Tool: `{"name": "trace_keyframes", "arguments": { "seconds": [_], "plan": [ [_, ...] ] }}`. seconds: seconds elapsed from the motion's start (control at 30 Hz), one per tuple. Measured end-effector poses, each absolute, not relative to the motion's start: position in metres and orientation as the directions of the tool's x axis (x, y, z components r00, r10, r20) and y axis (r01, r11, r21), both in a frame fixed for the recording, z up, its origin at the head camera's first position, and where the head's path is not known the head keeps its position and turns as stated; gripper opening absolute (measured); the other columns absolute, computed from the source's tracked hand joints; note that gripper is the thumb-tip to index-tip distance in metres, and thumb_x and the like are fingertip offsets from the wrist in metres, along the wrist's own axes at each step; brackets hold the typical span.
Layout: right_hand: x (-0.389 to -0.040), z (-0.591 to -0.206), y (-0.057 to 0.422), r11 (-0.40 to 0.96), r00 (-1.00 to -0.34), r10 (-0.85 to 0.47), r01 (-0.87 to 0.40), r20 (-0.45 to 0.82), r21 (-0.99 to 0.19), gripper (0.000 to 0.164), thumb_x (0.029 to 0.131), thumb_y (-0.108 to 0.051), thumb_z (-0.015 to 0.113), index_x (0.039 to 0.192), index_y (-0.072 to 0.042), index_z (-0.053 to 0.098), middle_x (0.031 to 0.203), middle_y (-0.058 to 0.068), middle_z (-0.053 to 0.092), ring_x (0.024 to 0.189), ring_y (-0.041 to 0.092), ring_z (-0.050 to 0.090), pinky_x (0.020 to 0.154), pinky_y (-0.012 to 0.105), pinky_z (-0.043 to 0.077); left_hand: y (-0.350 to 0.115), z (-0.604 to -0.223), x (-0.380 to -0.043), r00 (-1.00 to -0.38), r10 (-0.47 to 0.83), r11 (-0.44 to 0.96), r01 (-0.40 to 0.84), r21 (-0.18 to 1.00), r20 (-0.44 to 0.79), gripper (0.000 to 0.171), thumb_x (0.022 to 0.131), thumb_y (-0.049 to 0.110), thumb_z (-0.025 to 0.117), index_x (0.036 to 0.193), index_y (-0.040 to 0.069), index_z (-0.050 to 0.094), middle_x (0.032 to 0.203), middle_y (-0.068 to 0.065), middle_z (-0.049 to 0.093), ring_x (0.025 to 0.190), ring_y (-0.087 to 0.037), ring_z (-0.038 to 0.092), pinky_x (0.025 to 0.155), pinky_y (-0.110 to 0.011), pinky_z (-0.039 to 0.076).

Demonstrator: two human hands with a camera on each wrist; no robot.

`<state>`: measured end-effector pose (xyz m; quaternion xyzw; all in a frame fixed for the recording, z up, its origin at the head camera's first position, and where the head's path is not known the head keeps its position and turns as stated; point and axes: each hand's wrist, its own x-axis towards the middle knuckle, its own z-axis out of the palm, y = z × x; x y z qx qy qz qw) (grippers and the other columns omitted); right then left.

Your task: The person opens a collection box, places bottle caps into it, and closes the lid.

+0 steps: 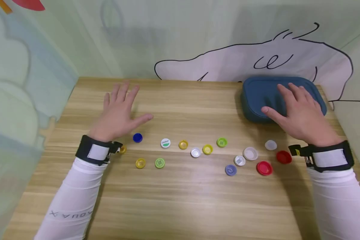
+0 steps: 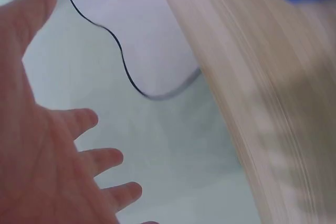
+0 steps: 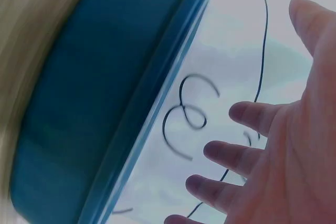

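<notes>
My left hand [image 1: 115, 113] hovers over the left of the table with fingers spread, holding nothing. A dark blue bottle cap [image 1: 137, 137] lies nearest its thumb, and shows blurred at the top of the left wrist view. My right hand [image 1: 301, 115] is held above a dark blue lidded box [image 1: 258, 100], its fingers extended and nothing in them. In the right wrist view a gap separates that hand from the lid [image 3: 152, 93]. Between the hands lie several scattered caps, among them a green-printed white cap [image 1: 165, 143], a yellow cap [image 1: 207, 149] and a red cap [image 1: 264, 168].
The box stands at the table's back right corner, by a backdrop [image 1: 180, 40] with a line drawing. An orange-yellow cap [image 1: 123, 149] is partly hidden by the left wrist strap. Another red cap [image 1: 283, 157] lies beside the right wrist strap. Bare wood [image 1: 180, 206] shows in front.
</notes>
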<state>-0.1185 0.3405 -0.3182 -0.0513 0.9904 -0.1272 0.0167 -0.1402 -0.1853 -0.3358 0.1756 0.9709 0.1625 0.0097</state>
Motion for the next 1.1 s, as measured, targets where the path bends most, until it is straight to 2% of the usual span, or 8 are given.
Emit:
{"name": "trace_keyframes", "arguments": {
  "seconds": [0.23,0.43,0.57,0.67,0.8,0.93,1.1],
  "plan": [
    [-0.123,-0.310,0.371,0.971,-0.999,-0.029,-0.021,-0.029,-0.238,0.094,0.107,-0.062,0.050,0.166,0.004,0.019,0.168,0.039,0.013,0.153,0.061,0.012,0.119,0.077,0.012,-0.130,-0.328,-0.150,-0.890,0.433,0.781,0.450,0.434,0.143,0.096,0.099,0.060,0.068,0.165,0.001,0.029,0.170,-0.025,0.027,0.159,-0.041,0.020,0.129,-0.055,0.015],
    [-0.125,-0.307,0.391,0.972,-0.996,0.089,0.094,-0.031,-0.217,0.087,0.110,-0.054,0.047,0.163,0.009,0.020,0.163,0.042,0.019,0.146,0.064,0.024,0.112,0.079,0.024,-0.070,-0.330,-0.153,-0.865,0.490,0.666,0.449,0.595,0.104,0.087,0.103,0.055,0.064,0.165,0.004,0.032,0.169,-0.017,0.034,0.157,-0.031,0.029,0.128,-0.044,0.022],
    [-0.128,-0.305,0.406,0.960,-0.986,0.167,0.167,-0.018,-0.223,0.079,0.112,-0.046,0.042,0.160,0.014,0.023,0.159,0.044,0.024,0.141,0.065,0.030,0.109,0.080,0.030,-0.034,-0.335,-0.154,-0.883,0.466,0.577,0.352,0.737,0.057,0.074,0.106,0.047,0.063,0.163,0.006,0.038,0.163,-0.013,0.044,0.148,-0.029,0.045,0.120,-0.041,0.039],
    [-0.134,-0.306,0.417,0.947,-0.976,0.216,0.212,-0.013,-0.241,0.075,0.113,-0.043,0.037,0.157,0.017,0.027,0.155,0.046,0.030,0.137,0.066,0.034,0.107,0.080,0.033,-0.007,-0.340,-0.157,-0.897,0.442,0.479,0.241,0.844,0.005,0.065,0.108,0.039,0.063,0.161,0.007,0.043,0.155,-0.011,0.053,0.133,-0.026,0.058,0.105,-0.035,0.051],
    [-0.140,-0.309,0.432,0.921,-0.963,0.267,0.264,-0.031,-0.286,0.073,0.113,-0.042,0.035,0.153,0.019,0.033,0.147,0.048,0.039,0.130,0.066,0.039,0.102,0.078,0.037,0.025,-0.347,-0.159,-0.892,0.449,0.341,0.110,0.934,-0.059,0.057,0.110,0.030,0.062,0.158,0.004,0.046,0.145,-0.012,0.060,0.118,-0.028,0.067,0.088,-0.029,0.057],
    [-0.143,-0.313,0.445,0.894,-0.954,0.286,0.299,-0.090,-0.332,0.074,0.112,-0.043,0.033,0.150,0.020,0.038,0.140,0.047,0.044,0.121,0.063,0.044,0.094,0.075,0.041,0.052,-0.355,-0.160,-0.877,0.471,0.240,0.023,0.971,-0.095,0.053,0.110,0.022,0.061,0.156,0.000,0.048,0.138,-0.016,0.061,0.112,-0.035,0.069,0.088,-0.034,0.059],
    [-0.142,-0.320,0.455,0.873,-0.943,0.300,0.332,-0.143,-0.357,0.071,0.113,-0.041,0.031,0.147,0.020,0.044,0.135,0.045,0.046,0.115,0.059,0.046,0.088,0.071,0.045,0.073,-0.360,-0.159,-0.871,0.471,0.145,-0.082,0.986,-0.142,0.052,0.110,0.018,0.061,0.155,-0.003,0.048,0.135,-0.019,0.064,0.113,-0.034,0.070,0.095,-0.042,0.059]
  ]
}}
